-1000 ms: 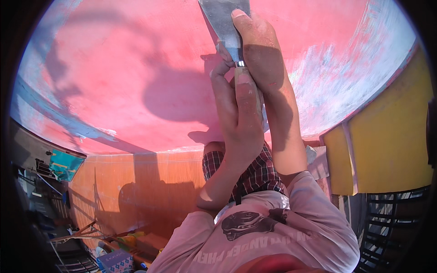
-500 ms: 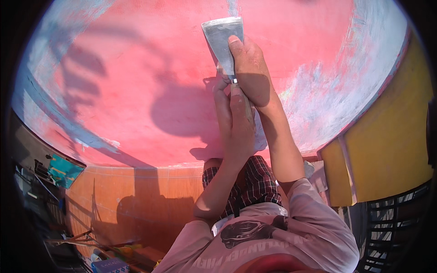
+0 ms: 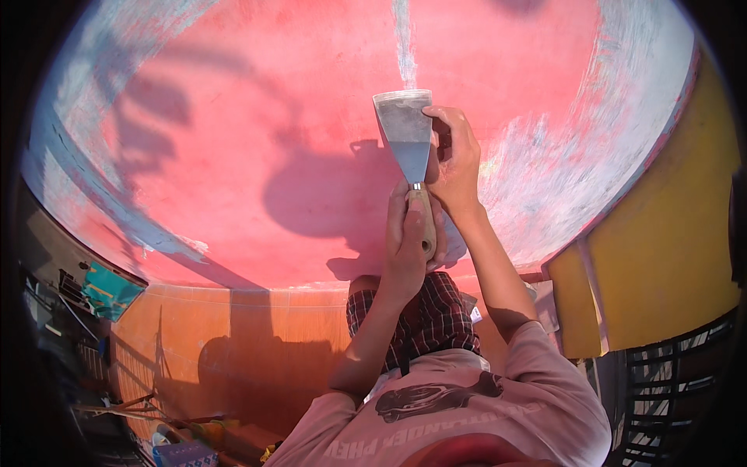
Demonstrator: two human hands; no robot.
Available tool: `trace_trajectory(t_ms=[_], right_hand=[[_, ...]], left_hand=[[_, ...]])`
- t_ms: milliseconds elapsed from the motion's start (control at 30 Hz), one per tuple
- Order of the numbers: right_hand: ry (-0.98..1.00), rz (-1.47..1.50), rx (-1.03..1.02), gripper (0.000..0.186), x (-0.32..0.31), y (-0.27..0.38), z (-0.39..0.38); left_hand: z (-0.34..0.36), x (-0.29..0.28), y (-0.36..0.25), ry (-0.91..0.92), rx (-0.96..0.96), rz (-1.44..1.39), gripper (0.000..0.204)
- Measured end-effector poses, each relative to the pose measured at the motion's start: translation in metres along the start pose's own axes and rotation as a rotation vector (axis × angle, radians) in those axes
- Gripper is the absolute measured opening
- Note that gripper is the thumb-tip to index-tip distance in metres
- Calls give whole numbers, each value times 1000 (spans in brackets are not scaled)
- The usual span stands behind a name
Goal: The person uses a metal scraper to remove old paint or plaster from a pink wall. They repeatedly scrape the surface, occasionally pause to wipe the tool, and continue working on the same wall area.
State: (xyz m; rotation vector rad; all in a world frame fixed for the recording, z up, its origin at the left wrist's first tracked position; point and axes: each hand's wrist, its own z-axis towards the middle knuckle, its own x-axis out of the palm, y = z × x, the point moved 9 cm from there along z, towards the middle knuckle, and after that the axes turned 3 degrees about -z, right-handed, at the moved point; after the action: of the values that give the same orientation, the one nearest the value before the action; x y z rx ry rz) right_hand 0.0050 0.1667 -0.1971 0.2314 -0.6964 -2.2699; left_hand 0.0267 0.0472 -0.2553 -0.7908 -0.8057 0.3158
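Observation:
A putty knife (image 3: 408, 148) with a wide grey metal blade and a light wooden handle points upward in front of the pink wall (image 3: 311, 101). My left hand (image 3: 406, 249) is wrapped round its handle. Beside the blade, my right hand (image 3: 459, 159) is bent, with thumb or fingertip at the blade's upper right edge. The fingers of that hand are partly hidden behind the blade. Above the blade's tip, a pale scraped streak (image 3: 405, 47) runs down the wall.
Pale blue and white worn patches (image 3: 560, 163) flank the pink area. A yellow wall (image 3: 661, 226) stands at the right, above a dark grille (image 3: 677, 389). Orange tiles (image 3: 296, 319) line the bottom. At lower left lie a purple patterned box (image 3: 187, 454) and a teal panel (image 3: 113, 289).
The putty knife has come down and slightly right, showing more of the streak and its handle. My right hand has shifted from lying over the blade to its right edge.

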Motion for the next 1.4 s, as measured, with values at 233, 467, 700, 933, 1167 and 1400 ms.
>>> trace_trajectory(t_ms=[233, 467, 700, 933, 1167, 1400], right_hand=[[13, 454, 397, 43, 9, -16, -3], [300, 363, 456, 40, 39, 5, 28], [297, 343, 358, 38, 42, 26, 66], [282, 179, 262, 38, 36, 53, 102], [271, 146, 252, 38, 38, 51, 93], [317, 121, 488, 38, 37, 42, 82]], left_hand=[[12, 0, -7, -52, 72, 81, 47], [21, 12, -24, -94, 159, 221, 59], [43, 30, -52, -58, 223, 164, 57], [60, 48, -72, -89, 247, 287, 33], [57, 43, -68, -167, 205, 214, 34], [56, 43, -60, -190, 126, 121, 44]])
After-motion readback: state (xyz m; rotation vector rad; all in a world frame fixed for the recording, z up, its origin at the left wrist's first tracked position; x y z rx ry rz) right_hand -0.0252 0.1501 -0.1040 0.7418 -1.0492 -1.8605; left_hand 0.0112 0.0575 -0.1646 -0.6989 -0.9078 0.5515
